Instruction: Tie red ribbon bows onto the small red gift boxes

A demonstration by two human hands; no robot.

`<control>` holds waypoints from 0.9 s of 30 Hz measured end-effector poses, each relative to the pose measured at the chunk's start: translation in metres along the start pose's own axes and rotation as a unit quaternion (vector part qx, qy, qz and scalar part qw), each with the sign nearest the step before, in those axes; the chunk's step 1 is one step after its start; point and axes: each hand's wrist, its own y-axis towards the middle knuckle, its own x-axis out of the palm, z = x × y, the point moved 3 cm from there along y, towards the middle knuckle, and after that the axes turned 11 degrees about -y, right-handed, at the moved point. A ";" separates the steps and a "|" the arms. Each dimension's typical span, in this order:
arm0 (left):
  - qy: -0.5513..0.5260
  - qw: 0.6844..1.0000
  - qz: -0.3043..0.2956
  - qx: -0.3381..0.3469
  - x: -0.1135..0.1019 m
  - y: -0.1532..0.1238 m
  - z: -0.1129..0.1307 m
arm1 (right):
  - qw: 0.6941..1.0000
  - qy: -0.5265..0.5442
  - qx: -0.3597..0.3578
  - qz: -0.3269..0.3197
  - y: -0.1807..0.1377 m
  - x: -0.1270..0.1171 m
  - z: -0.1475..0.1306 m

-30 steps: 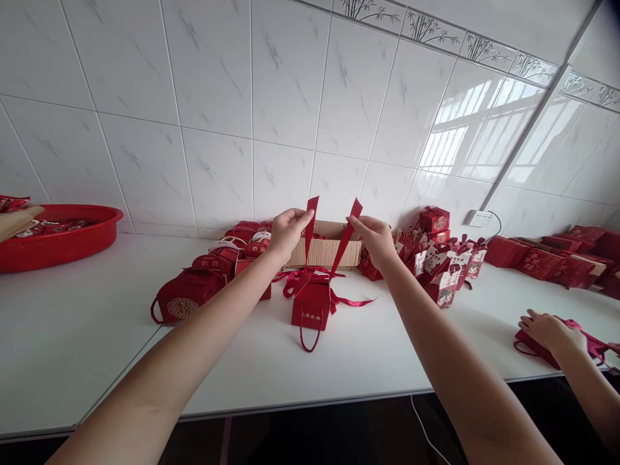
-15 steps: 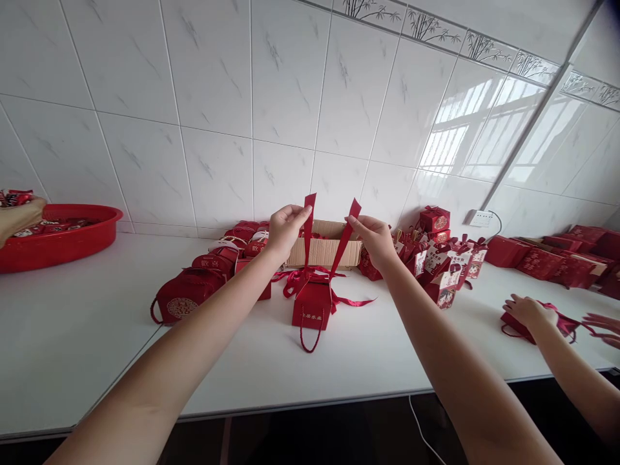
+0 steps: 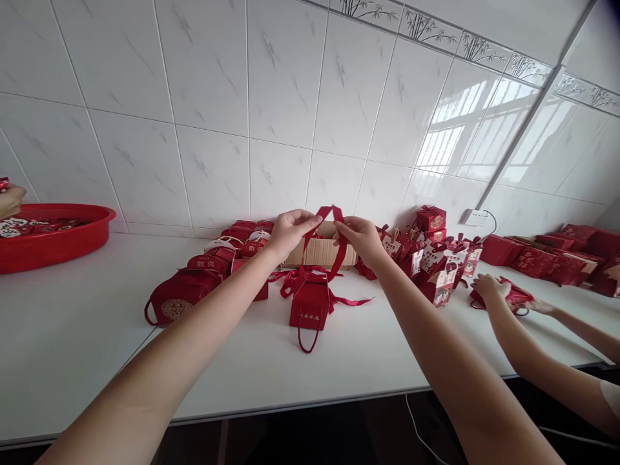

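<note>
A small red gift box (image 3: 309, 309) with gold lettering stands upright on the white table, its cord handle (image 3: 309, 349) hanging down the front. From its top rise two ends of a red ribbon (image 3: 340, 255). My left hand (image 3: 293, 234) pinches one end between thumb and fingers. The other end is pinched in my right hand (image 3: 359, 237). Above the box the two tips almost meet; whether they touch I cannot tell. More loose red ribbon (image 3: 353, 301) lies around the back of the box and trails to the right.
An open cardboard box (image 3: 320, 253) stands behind. Filled red gift boxes (image 3: 181, 297) line the left, tagged ones (image 3: 436, 278) the right. A red basin (image 3: 62, 236) holds packets at far left, near another person's hand (image 3: 10, 201). At right, a co-worker's hands (image 3: 491, 285) handle a red box.
My hands have come closer together and slightly lower, bringing the ribbon tips toward each other. At right, the co-worker's hands and red box have shifted left. The hand over the basin moved left.
</note>
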 end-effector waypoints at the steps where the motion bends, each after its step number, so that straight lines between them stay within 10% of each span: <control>1: 0.006 1.000 -0.014 -0.011 0.001 0.000 -0.001 | 1.000 -0.014 -0.002 -0.013 0.000 0.003 -0.001; 12: 0.143 0.987 -0.053 -0.044 -0.006 -0.006 -0.008 | 0.993 -0.005 -0.011 -0.115 -0.008 0.024 0.002; 20: -0.004 0.967 -0.161 -0.197 -0.012 -0.018 -0.023 | 0.982 0.110 0.028 -0.148 -0.010 0.035 0.022; 27: -0.026 0.958 -0.125 -0.256 -0.025 -0.020 -0.035 | 0.983 -0.082 -0.102 -0.127 -0.013 0.025 0.028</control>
